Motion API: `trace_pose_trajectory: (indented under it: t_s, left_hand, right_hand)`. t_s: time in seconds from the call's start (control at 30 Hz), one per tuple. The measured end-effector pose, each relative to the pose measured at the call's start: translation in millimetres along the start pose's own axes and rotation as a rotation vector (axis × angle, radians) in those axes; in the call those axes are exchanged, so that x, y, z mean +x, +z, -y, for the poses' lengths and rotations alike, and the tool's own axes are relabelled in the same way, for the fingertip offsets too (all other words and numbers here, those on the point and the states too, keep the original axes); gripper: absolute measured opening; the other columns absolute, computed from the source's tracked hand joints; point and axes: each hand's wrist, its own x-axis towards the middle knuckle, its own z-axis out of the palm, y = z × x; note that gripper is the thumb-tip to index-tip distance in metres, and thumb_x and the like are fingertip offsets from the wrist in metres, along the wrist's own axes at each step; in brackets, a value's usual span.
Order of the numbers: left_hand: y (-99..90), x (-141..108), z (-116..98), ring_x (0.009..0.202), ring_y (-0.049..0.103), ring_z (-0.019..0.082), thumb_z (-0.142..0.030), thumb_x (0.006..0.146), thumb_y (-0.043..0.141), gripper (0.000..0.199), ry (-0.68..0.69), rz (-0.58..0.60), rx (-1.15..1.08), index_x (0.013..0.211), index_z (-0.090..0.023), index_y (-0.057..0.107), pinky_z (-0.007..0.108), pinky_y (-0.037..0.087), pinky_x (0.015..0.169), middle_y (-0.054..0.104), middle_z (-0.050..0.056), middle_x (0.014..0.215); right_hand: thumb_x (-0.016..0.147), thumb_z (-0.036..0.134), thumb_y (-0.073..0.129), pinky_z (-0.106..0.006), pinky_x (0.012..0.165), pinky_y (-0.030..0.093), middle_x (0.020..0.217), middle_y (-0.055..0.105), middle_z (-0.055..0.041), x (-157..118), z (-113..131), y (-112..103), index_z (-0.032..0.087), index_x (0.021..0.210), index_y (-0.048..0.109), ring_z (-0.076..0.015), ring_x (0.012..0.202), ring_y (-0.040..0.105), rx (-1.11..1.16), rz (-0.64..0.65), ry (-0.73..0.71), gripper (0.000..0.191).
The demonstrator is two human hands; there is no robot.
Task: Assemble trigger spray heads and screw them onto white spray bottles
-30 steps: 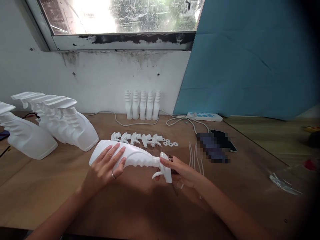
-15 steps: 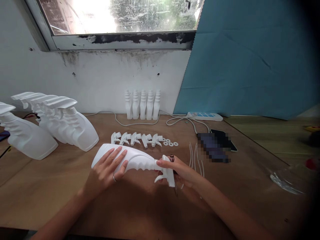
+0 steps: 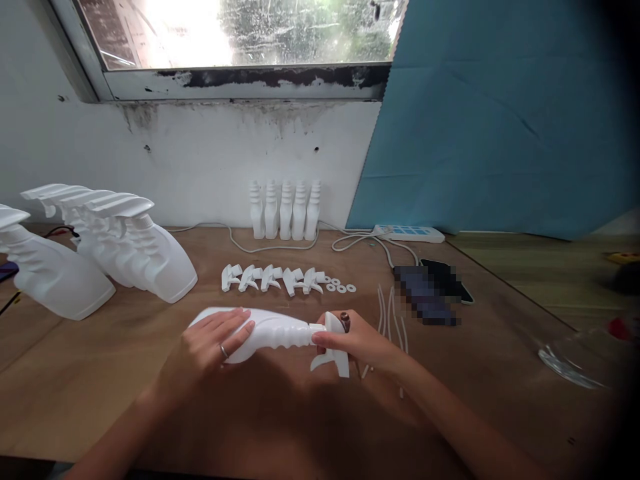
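Observation:
A white spray bottle (image 3: 273, 331) lies sideways above the brown table, its neck pointing right. My left hand (image 3: 213, 340), wearing a ring, is wrapped over the wide body of the bottle. At the neck, a white trigger sprayer head (image 3: 334, 357) sits against the bottle opening. My right hand (image 3: 357, 343) grips that head where it meets the neck, thumb on the near side; some of its fingers are hidden behind. Just beyond the bottle lie several loose white trigger heads (image 3: 271, 278) in a row, with small white rings (image 3: 341, 289) beside them.
Several assembled spray bottles (image 3: 160, 260) stand at the left. Small white bottles (image 3: 286, 210) line the wall. Thin white tubes (image 3: 390, 317) lie to the right, near phones (image 3: 425, 297) and a power strip (image 3: 413, 233) with cables. A clear container (image 3: 575, 367) stands far right.
The bottle's body has come nearer to me and now lies more level. My left hand has shifted with it, and my right hand has turned slightly at the sprayer head.

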Motion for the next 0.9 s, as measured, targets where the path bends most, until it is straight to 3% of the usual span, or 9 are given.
trace_pose_trajectory:
  t_s: [0.1, 0.23, 0.47, 0.6, 0.77, 0.9]
  left_hand:
    - [-0.9, -5.3, -2.3, 0.103, 0.068, 0.024, -0.017, 0.083, 0.064, 0.044, -0.113, 0.037, -0.134, 0.126, -0.02, 0.053, 0.035, 0.058, 0.084, 0.07, 0.012, 0.115]
    - [-13.8, -5.8, -8.4, 0.102, 0.068, 0.022, -0.02, 0.083, 0.065, 0.047, -0.234, 0.16, -0.224, 0.127, -0.022, 0.051, 0.03, 0.055, 0.084, 0.069, 0.008, 0.116]
    - [-52.4, 16.0, -12.0, 0.081, 0.067, 0.018, -0.039, 0.083, 0.064, 0.039, -0.51, 0.646, -0.364, 0.121, -0.031, 0.057, 0.024, 0.045, 0.066, 0.071, -0.001, 0.101]
    - [-63.2, 20.1, -10.9, 0.073, 0.063, 0.018, -0.052, 0.086, 0.056, 0.038, -0.584, 0.815, -0.473, 0.117, -0.029, 0.06, 0.023, 0.039, 0.062, 0.069, -0.002, 0.085]
    - [-67.7, 19.8, -6.4, 0.092, 0.06, 0.022, -0.056, 0.089, 0.047, 0.041, -0.682, 0.989, -0.661, 0.112, -0.028, 0.063, 0.023, 0.041, 0.074, 0.069, 0.001, 0.094]
    - [-65.5, 15.0, 13.2, 0.099, 0.059, 0.024, -0.058, 0.087, 0.047, 0.043, -0.703, 1.071, -0.801, 0.109, -0.026, 0.066, 0.025, 0.043, 0.083, 0.069, 0.002, 0.099]
  right_hand:
    - [0.07, 0.039, 0.076, -0.019, 0.044, 0.035, 0.061, 0.061, 0.0002, -8.7, 12.7, 0.0, 0.014, 0.076, 0.066, -0.009, 0.053, 0.051, -0.173, 0.044, -0.103, 0.027]
    - [0.073, 0.038, 0.073, -0.02, 0.051, 0.036, 0.064, 0.06, 0.0012, -12.1, 16.4, 0.7, 0.014, 0.079, 0.067, -0.0092, 0.057, 0.05, -0.217, 0.106, -0.111, 0.026]
    - [0.07, 0.037, 0.076, -0.021, 0.055, 0.038, 0.067, 0.064, 0.0004, -6.6, 5.4, 1.1, 0.015, 0.082, 0.07, -0.0104, 0.061, 0.051, -0.265, 0.163, -0.167, 0.026]
    - [0.069, 0.033, 0.078, -0.02, 0.054, 0.04, 0.069, 0.066, -0.0001, -10.2, 6.0, -1.3, 0.014, 0.085, 0.071, -0.0103, 0.06, 0.054, -0.244, 0.214, -0.235, 0.025]
    - [0.07, 0.034, 0.079, -0.021, 0.06, 0.047, 0.082, 0.072, -0.0029, -16.6, 10.5, 2.0, 0.016, 0.095, 0.072, -0.0132, 0.069, 0.062, -0.286, 0.287, -0.448, 0.031]
    - [0.081, 0.024, 0.069, -0.022, 0.065, 0.05, 0.097, 0.073, -0.0055, -18.0, 8.7, -3.6, 0.02, 0.109, 0.07, -0.014, 0.078, 0.067, -0.544, 0.224, -0.774, 0.028]
